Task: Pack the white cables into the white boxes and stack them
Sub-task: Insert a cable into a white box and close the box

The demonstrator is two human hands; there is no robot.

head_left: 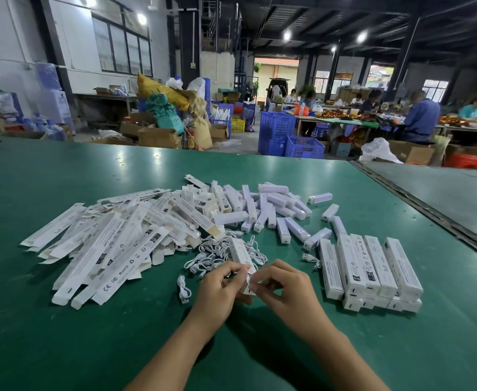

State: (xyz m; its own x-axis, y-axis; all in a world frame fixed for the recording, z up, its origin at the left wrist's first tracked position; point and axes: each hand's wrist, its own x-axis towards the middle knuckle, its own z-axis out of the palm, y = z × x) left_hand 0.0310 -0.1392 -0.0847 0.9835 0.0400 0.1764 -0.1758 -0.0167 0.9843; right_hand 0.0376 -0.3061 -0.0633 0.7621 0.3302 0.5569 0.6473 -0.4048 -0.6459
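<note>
A long white box (239, 255) points away from me, its near end held between both hands above the green table (62, 334). My left hand (219, 286) grips the box from the left. My right hand (285, 289) pinches the flap at its near end. Behind the hands lies a tangle of white cables (214, 251). One coiled cable (183, 289) lies to the left of my left hand, another cable (310, 259) to the right. A stack of packed white boxes (372, 270) stands at the right.
A heap of flat, unfolded white boxes (110, 238) covers the table's left middle. Several small white devices (274, 210) lie scattered behind the cables. A seam (418, 204) runs between this table and the one to the right. Seated people work at far tables.
</note>
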